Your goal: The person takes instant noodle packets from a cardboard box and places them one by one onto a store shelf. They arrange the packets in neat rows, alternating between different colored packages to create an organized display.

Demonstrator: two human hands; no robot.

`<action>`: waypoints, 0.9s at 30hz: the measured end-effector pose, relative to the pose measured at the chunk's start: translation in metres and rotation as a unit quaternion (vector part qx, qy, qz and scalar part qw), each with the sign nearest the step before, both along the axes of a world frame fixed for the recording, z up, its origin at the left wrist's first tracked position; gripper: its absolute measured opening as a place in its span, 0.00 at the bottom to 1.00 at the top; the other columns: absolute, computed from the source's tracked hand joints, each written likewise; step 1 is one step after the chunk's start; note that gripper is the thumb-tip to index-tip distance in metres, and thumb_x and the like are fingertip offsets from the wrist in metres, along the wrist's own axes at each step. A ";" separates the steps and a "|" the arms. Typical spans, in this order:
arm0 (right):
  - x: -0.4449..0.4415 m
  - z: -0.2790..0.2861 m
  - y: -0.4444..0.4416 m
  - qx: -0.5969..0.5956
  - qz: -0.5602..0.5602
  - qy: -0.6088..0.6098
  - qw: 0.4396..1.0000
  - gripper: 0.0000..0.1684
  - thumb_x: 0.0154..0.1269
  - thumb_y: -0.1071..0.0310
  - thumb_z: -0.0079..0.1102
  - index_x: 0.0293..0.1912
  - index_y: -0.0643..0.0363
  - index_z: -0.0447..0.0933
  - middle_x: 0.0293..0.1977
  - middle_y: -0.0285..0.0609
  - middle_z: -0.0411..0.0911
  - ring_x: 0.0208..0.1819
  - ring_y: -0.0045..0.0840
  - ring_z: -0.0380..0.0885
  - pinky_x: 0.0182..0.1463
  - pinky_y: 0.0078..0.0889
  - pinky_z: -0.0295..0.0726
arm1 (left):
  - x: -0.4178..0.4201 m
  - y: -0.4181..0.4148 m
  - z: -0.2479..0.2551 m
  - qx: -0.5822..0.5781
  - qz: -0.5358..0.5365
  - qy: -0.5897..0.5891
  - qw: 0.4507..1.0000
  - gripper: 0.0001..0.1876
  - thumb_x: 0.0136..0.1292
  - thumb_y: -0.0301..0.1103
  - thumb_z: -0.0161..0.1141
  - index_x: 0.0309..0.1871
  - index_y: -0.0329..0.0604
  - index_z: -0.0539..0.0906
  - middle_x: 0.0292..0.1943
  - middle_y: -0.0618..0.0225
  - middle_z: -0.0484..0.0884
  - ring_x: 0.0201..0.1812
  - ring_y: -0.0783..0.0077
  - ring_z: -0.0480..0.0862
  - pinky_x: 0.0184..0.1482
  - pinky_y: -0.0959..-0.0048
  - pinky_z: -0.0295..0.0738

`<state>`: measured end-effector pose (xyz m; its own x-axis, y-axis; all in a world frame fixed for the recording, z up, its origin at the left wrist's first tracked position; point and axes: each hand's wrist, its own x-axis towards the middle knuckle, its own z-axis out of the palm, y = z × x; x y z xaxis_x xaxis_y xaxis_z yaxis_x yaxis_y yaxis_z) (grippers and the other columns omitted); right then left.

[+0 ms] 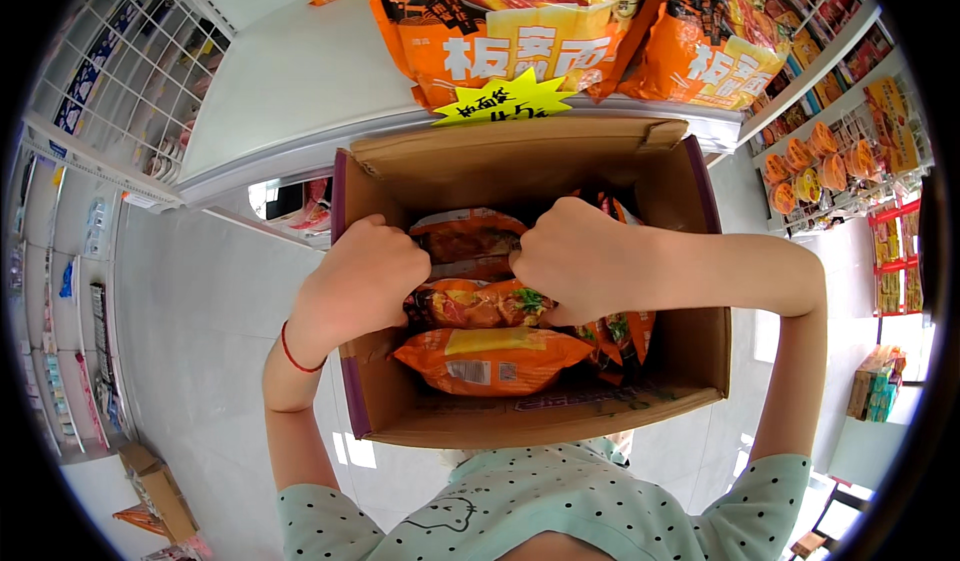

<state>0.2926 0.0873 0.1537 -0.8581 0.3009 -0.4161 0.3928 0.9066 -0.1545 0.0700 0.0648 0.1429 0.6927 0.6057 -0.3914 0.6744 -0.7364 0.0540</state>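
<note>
An open cardboard box [540,422] stands before me, holding several orange noodle packets. Inside it, my left hand [364,276] and my right hand [581,265] are closed on opposite ends of one noodle packet [480,304], whose front shows a picture of food and greens. Just nearer to me lies another orange packet [491,362] with a yellow panel and printed codes. Beyond the gripped one is a darker-looking packet [469,235], shaded by the box. More packets [634,332] stand at the right end, partly hidden under my right hand and wrist.
Behind the box runs a white shelf [277,73]. Large orange noodle bags [517,43] stand on it above a yellow star-shaped price tag [506,100]. A wire grid panel [142,58] rises at left. Cup-shaped tubs [832,171] fill a rack at right. Another cardboard box [157,490] sits lower left.
</note>
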 end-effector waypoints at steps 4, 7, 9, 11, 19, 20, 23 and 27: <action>0.000 -0.005 0.012 -0.068 0.035 0.033 0.997 0.17 0.45 0.59 0.63 0.18 0.65 0.74 0.14 0.47 0.72 0.21 0.42 0.75 0.26 0.40 0.72 | -0.008 -0.005 -0.007 0.041 0.008 -0.067 0.997 0.06 0.39 0.31 0.66 0.22 0.42 0.80 0.24 0.67 0.79 0.34 0.62 0.79 0.39 0.67 0.69; 0.007 -0.010 0.019 -0.070 0.027 0.057 0.996 0.16 0.45 0.61 0.61 0.17 0.65 0.73 0.14 0.48 0.71 0.21 0.42 0.74 0.26 0.40 0.72 | -0.006 -0.001 -0.011 0.039 0.031 -0.074 0.996 0.04 0.42 0.27 0.63 0.22 0.40 0.79 0.25 0.65 0.79 0.34 0.58 0.78 0.39 0.64 0.69; 0.012 -0.004 0.022 -0.082 0.018 0.067 0.994 0.14 0.44 0.62 0.60 0.17 0.64 0.73 0.14 0.47 0.71 0.21 0.43 0.74 0.25 0.40 0.71 | 0.000 0.003 -0.010 0.038 0.079 -0.086 0.992 0.04 0.44 0.25 0.61 0.26 0.39 0.78 0.28 0.63 0.80 0.36 0.56 0.78 0.40 0.63 0.70; 0.018 0.008 0.026 -0.133 -0.025 0.110 0.985 0.14 0.44 0.63 0.59 0.16 0.64 0.71 0.14 0.47 0.70 0.20 0.42 0.73 0.24 0.39 0.69 | 0.006 0.007 -0.004 0.048 0.153 -0.135 0.978 0.09 0.46 0.22 0.58 0.34 0.39 0.79 0.33 0.60 0.80 0.40 0.54 0.78 0.43 0.63 0.72; 0.047 0.021 0.052 -0.332 -0.005 0.448 0.830 0.18 0.40 0.72 0.54 0.13 0.64 0.52 0.08 0.37 0.54 0.11 0.23 0.54 0.17 0.26 0.52 | 0.008 0.008 0.006 -0.073 0.212 -0.626 0.747 0.27 0.59 0.17 0.50 0.63 0.39 0.63 0.62 0.61 0.66 0.61 0.65 0.68 0.63 0.67 0.60; 0.046 0.020 0.055 -0.356 0.008 0.469 0.808 0.19 0.40 0.72 0.55 0.13 0.64 0.52 0.09 0.37 0.54 0.12 0.23 0.54 0.18 0.26 0.52 | 0.005 0.006 0.005 -0.104 0.220 -0.666 0.706 0.27 0.60 0.17 0.50 0.64 0.39 0.61 0.63 0.62 0.64 0.62 0.67 0.67 0.65 0.66 0.58; 0.051 0.023 0.055 -0.420 0.028 0.514 0.748 0.19 0.38 0.71 0.57 0.14 0.64 0.54 0.11 0.37 0.53 0.13 0.25 0.54 0.20 0.27 0.52 | 0.001 0.008 0.006 -0.186 0.197 -0.664 0.697 0.28 0.64 0.21 0.48 0.68 0.36 0.56 0.63 0.60 0.65 0.62 0.66 0.67 0.64 0.67 0.59; 0.048 0.026 0.050 -0.502 0.029 0.527 0.685 0.17 0.40 0.69 0.59 0.16 0.67 0.59 0.14 0.42 0.59 0.18 0.29 0.59 0.25 0.30 0.56 | 0.004 0.008 0.008 -0.254 0.172 -0.705 0.640 0.24 0.68 0.24 0.45 0.67 0.33 0.57 0.60 0.58 0.69 0.60 0.69 0.70 0.62 0.69 0.62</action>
